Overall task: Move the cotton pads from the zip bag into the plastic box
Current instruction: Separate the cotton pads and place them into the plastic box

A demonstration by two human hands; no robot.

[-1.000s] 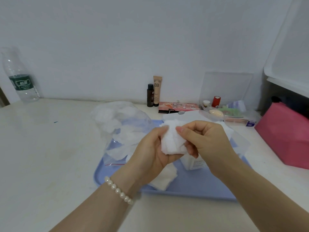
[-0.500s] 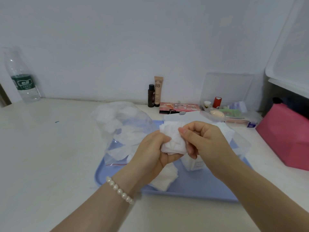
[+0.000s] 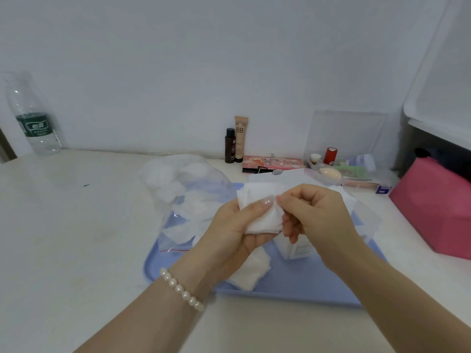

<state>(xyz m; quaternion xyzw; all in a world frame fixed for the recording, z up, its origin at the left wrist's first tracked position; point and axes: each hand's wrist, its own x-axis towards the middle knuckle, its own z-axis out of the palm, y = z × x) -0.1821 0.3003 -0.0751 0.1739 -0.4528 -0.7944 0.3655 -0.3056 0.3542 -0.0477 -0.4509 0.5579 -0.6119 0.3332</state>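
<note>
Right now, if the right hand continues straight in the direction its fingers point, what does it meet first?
The right hand points left, so it first meets the stack of cotton pads it already pinches, then the left hand gripping them. Further left lies the zip bag, though depth is unclear.

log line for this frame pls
left hand: holds cotton pads | right hand: pinches pads | zip bag: on tray

Open tabletop (image 3: pixel 76 238) at left, bounded only by a water bottle (image 3: pixel 33 118) at the far corner. Centre: blue tray (image 3: pixel 293 284) crowded by the zip bag (image 3: pixel 183 194), loose cotton pads (image 3: pixel 251 272) and the plastic box (image 3: pixel 295 248). Rear wall lined with a dark bottle (image 3: pixel 230 146), BB tube (image 3: pixel 240 138), palette (image 3: pixel 272 164) and clear organiser (image 3: pixel 351 161). Right side blocked by a pink box (image 3: pixel 433 210).
</note>
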